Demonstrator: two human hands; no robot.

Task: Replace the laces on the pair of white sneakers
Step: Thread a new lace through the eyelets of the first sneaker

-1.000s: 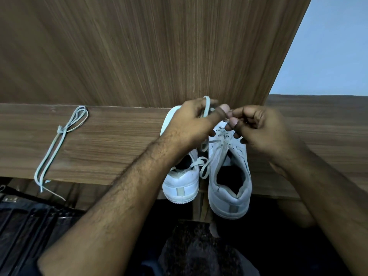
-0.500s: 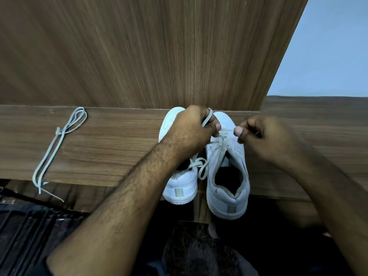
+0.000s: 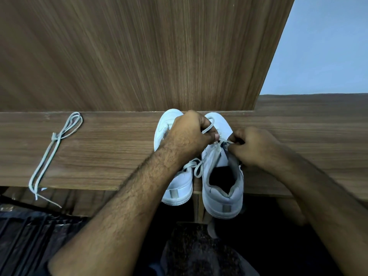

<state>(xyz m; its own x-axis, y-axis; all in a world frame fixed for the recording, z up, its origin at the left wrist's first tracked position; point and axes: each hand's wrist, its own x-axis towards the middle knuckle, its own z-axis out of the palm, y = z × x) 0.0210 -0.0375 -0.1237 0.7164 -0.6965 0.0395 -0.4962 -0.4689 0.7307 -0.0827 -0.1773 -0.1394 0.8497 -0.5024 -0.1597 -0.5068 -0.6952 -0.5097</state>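
Left hand (image 3: 189,134): I pinch the lace (image 3: 208,127) loop, keeping tension.
Right hand (image 3: 253,146): I pinch its other end at the right sneaker (image 3: 221,176), feeding flat.

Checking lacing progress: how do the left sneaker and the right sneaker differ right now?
The left sneaker shows a tied bow near its collar and no hand works on it; the right sneaker has its lace held by the left hand and the right hand. The right sneaker's heel overhangs the shelf more. Both are white, toes against the wooden panel.
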